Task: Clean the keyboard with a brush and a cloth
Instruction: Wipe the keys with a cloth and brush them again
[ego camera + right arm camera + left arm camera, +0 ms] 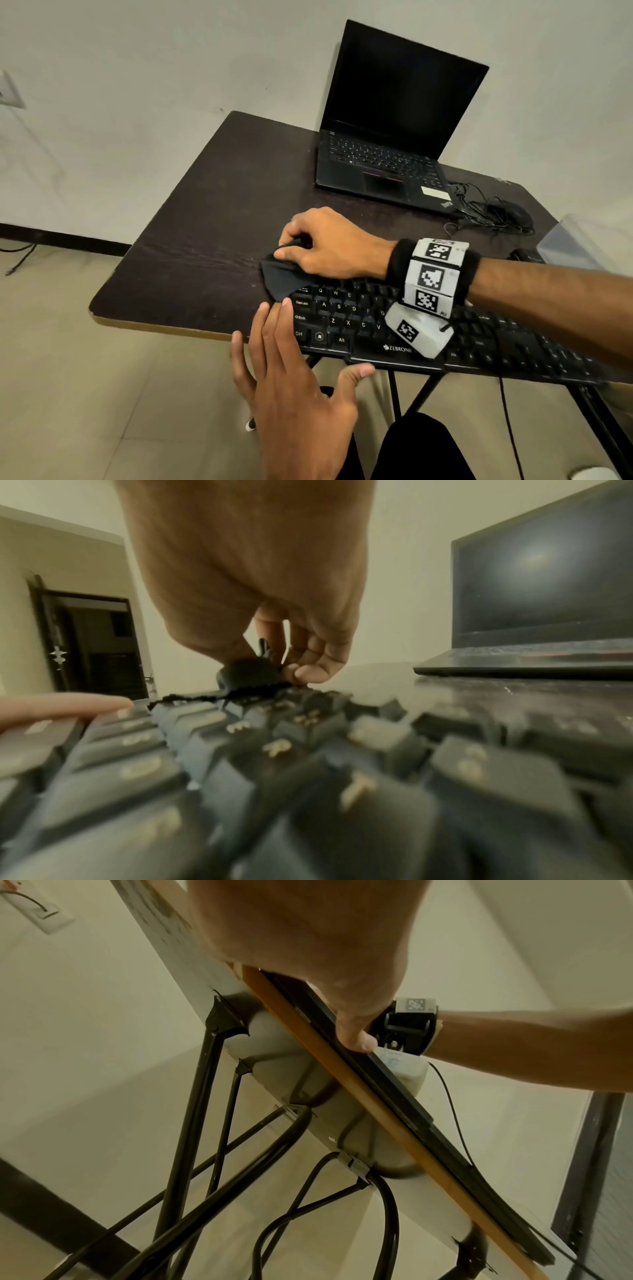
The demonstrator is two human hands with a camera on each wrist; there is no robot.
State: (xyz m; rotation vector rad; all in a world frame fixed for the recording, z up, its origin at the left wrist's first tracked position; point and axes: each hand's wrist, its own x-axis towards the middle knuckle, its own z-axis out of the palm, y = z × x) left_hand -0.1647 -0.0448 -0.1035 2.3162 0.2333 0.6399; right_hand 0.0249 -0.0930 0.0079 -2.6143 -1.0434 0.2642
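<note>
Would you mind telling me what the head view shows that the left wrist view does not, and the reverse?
Only the head view shows the right hand gripping the black cloth at the keyboard's far left corner, plus the laptop and mouse.

Only the left wrist view shows the table's underside and black legs.

Both show the open left hand steadying the keyboard's near edge, thumb against its front.
</note>
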